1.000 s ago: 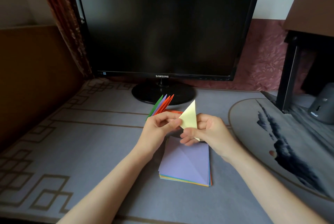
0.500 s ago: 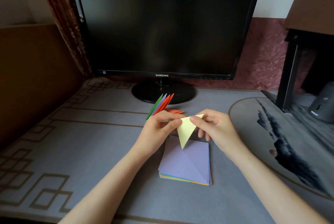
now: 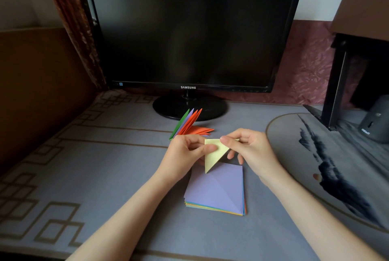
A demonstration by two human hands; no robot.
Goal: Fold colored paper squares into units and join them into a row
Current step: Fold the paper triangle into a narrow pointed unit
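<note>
Yellow paper (image 3: pixel 214 153), folded into a triangle, was held just above the far edge of the stack of squares (image 3: pixel 219 193), point turned toward the near side; the left hand (image 3: pixel 185 155) pinched its left edge under the thumb, fingers curled; the right hand (image 3: pixel 250 151) pinched its top right corner between thumb and forefinger, other fingers loose; the row of joined units (image 3: pixel 190 126) fanned up just beyond the left hand; this unit seemed nearly folded; next it should be slid carefully into the row's end.
</note>
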